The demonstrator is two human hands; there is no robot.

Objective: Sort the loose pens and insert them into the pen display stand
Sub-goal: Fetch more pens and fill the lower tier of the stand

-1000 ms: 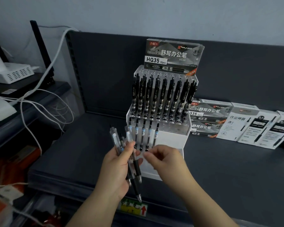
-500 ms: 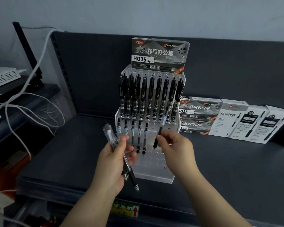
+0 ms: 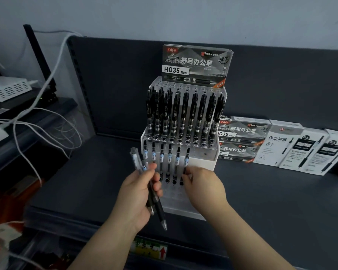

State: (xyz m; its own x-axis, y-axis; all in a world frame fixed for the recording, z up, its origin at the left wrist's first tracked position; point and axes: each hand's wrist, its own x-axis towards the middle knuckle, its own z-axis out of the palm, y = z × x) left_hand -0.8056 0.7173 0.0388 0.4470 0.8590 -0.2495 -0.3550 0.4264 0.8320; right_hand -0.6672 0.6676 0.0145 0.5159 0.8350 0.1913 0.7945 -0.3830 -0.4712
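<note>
Probably light, stiff, slick: right grip (image 3: 203,186) pinches the pen (image 3: 187,157) low on its barrel; left grip (image 3: 137,193) clamps spare pens (image 3: 158,208).

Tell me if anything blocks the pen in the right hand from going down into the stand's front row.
Nothing visible does. The right hand pinches the pen upright beside the seated pens; the left hand holds its bundle of pens off to the left. Fingers hide the pen's tip.
</note>
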